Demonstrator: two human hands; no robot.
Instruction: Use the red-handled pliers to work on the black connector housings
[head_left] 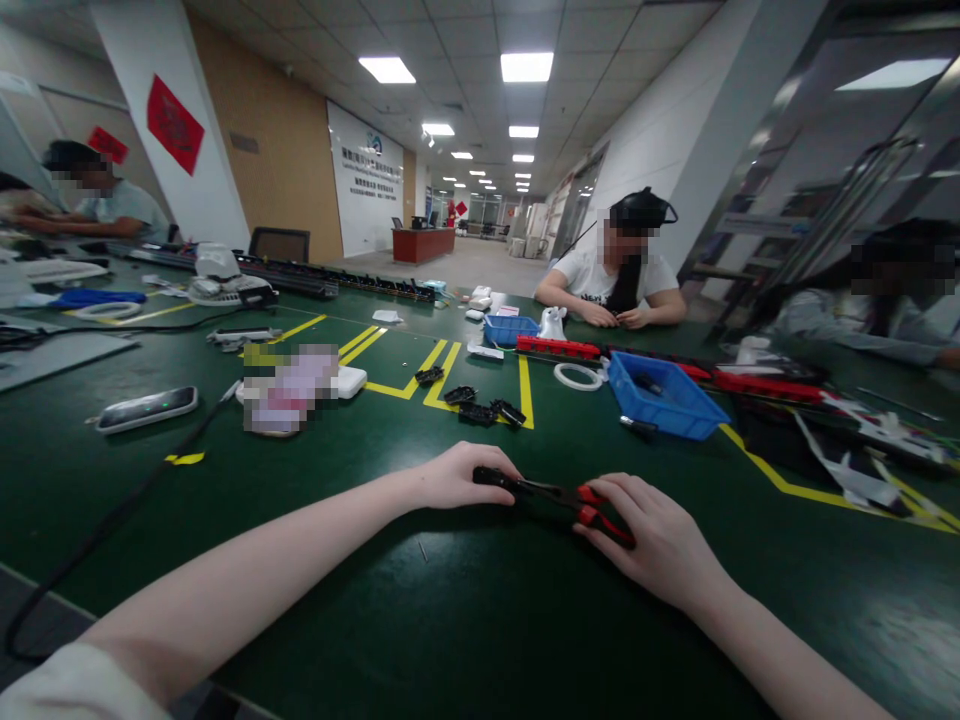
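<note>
My right hand (656, 530) is closed around the red and black handles of a pair of pliers (589, 505), whose jaws point left. My left hand (465, 475) pinches a small black part (493, 478), and the pliers' tip meets this part. Just beyond my hands, several similar black parts (477, 412) lie on the green table (360, 610). A thin metal pin (423, 551) rests on the table below my left wrist. What exactly the jaws grip is too small to make out.
A blue bin (664, 395) with dark pieces inside stands at the right, near a white ring (578, 376). Phones (146, 408) and a black cable (112, 520) lie at the left. Across the table sits a person (615, 265); red strips (559, 348) lie nearby.
</note>
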